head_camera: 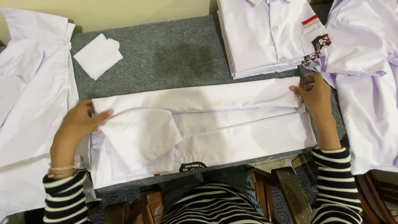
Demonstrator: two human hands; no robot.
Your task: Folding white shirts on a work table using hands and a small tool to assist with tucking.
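Note:
A white shirt (pixel 232 128) lies face down across a grey felt-covered table (pixel 182 54), its sides folded in lengthwise and one short sleeve turned over the back. My left hand (pixel 81 120) pinches the shirt's left end, thumb on top of the folded edge. My right hand (pixel 317 95) grips the right end of the upper fold. A black patterned patch (pixel 192 166) peeks out at the shirt's near edge. Both my arms wear black-and-white striped sleeves.
A stack of folded white shirts (pixel 269 37) with a red-and-white badge and black patterned pocket trim sits at the back right. Loose white shirts lie at the far right (pixel 369 95) and left (pixel 29 91). A white folded paper (pixel 97 56) rests at the back left. Wooden chair parts (pixel 286 186) show below.

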